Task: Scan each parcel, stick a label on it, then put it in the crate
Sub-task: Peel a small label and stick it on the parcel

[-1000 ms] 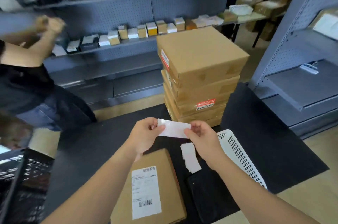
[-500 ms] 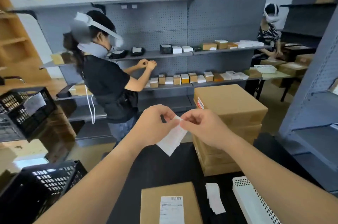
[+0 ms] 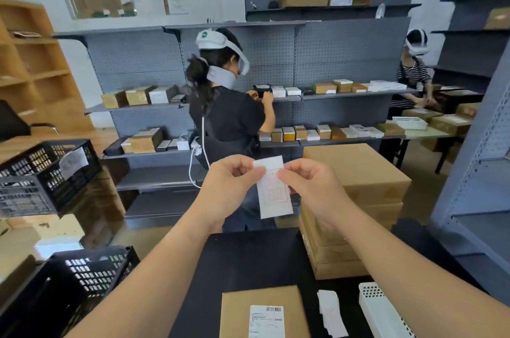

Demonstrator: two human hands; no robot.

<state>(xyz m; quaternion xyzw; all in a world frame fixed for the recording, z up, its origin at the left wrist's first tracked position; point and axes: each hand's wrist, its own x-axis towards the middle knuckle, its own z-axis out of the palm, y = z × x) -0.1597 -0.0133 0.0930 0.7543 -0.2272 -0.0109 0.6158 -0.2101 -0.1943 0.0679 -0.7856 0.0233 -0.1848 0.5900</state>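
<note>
Both hands are raised in front of me over the black table (image 3: 256, 263). My left hand (image 3: 231, 188) and my right hand (image 3: 309, 188) pinch the top of a white label (image 3: 274, 194) with faint red print, which hangs upright between them. Below, at the near edge, lies a flat brown parcel (image 3: 240, 310) bearing a white shipping label. A stack of brown parcels (image 3: 356, 172) stands on the table's right part. A black crate (image 3: 91, 277) sits low at my left.
Loose label strips (image 3: 329, 313) and a white perforated tray (image 3: 380, 313) lie right of the parcel. Another black crate (image 3: 41, 174) stands higher at left. A person in black works at the grey shelves (image 3: 317, 94) ahead; another person stands far right.
The view has tilted up from the table to the room. My hands have lifted the label higher and turned it from flat to hanging upright.
</note>
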